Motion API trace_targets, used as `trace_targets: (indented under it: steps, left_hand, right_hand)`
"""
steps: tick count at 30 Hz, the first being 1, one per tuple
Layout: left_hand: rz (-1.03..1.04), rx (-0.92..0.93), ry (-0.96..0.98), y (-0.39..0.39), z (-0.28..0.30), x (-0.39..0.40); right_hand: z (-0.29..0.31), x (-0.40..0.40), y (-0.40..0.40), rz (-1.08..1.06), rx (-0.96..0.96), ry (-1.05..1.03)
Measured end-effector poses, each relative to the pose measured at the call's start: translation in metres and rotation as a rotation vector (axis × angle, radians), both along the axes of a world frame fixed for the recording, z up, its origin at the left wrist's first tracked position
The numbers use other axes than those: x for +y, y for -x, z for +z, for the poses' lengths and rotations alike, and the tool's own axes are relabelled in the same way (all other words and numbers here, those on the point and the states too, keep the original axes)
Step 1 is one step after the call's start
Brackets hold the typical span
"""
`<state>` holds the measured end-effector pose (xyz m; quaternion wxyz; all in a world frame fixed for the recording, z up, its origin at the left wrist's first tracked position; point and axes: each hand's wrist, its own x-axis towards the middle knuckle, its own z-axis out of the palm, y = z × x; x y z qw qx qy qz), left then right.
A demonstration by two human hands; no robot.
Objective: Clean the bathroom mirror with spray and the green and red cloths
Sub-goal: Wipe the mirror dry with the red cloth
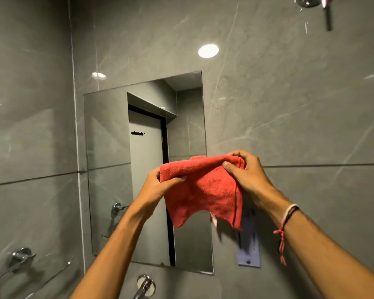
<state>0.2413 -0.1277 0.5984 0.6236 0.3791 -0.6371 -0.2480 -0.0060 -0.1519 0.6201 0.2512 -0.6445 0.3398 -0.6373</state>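
Both hands were raised in front of the mirror (117, 169), holding the red cloth (203, 188) between them. The left hand (154, 186) pinched the cloth's upper left corner, thumb lying across the front and fingers closed behind it. The right hand (246, 171) gripped the upper right corner, fingers curled over the top edge and thumb pressed on the front face. The top edge ran taut from one grip to the other, slightly higher on the right, and the rest of the cloth hung loose below both hands — its bottom hem ragged and uneven, with a dark seam down the right side. The cloth covered the mirror's lower right part and overlapped its right edge; whether it touched the glass could not be told. The right wrist wore threads (284, 229), red strands dangling. The mirror sat on a grey tiled wall (289, 104) and reflected a doorway. A towel ring (13, 268) was fixed to the left wall, a tap (145, 285) stood below the mirror, and a blue-grey plate (248, 253) was mounted just right of the mirror — partly behind the cloth
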Motion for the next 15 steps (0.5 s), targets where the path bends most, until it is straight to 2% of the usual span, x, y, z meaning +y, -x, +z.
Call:
trace_targets:
  steps: [1,3,5,7,9,10,12,15]
  left_hand:
    - [-0.070,0.017,-0.072,0.006,-0.007,0.008]
    - [-0.085,0.073,-0.222,0.021,-0.023,0.023]
    - [0.015,0.071,-0.344,0.042,-0.050,0.035]
    - [0.078,0.071,-0.429,0.061,-0.083,0.048]
    - [0.031,0.090,-0.468,0.075,-0.113,0.061]
    - [-0.001,0.079,-0.468,0.079,-0.124,0.066]
    - [-0.062,0.018,-0.476,0.088,-0.149,0.074]
    - [-0.168,-0.110,-0.497,0.102,-0.175,0.083]
  right_hand:
    - [-0.010,0.006,0.010,0.040,-0.034,-0.045]
    - [-0.036,0.019,0.027,0.094,-0.084,-0.219]
    - [-0.074,0.032,0.045,0.109,-0.108,-0.468]
    - [-0.111,0.049,0.063,0.198,-0.213,-0.660]
    - [-0.141,0.069,0.079,0.296,-0.279,-0.748]
    - [-0.152,0.078,0.085,0.322,-0.253,-0.749]
    - [-0.178,0.094,0.104,0.278,-0.069,-0.691]
    - [-0.209,0.109,0.126,0.069,0.436,-0.546]
